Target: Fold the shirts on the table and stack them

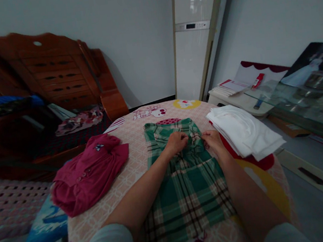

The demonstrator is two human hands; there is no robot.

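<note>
A green plaid shirt (186, 197) lies spread on the round table, its bunched collar part toward the far end. Over that part, my left hand (176, 142) is closed in a pinch on the shirt's fabric, the fingertips partly hidden behind the hand. My right hand (212, 141) pinches the right edge of the same bunched part between thumb and fingers. Between the two hands the cloth is crumpled, and the lower body of the shirt lies fairly flat toward me, partly under my forearms.
A folded magenta garment (91, 174) lies at the table's left, and folded white clothes (244, 130) at its right. A patterned cloth (135, 172) covers the table. Around stand a wooden bench (50, 72), a tall white air conditioner (191, 53) and a glass shelf (299, 105).
</note>
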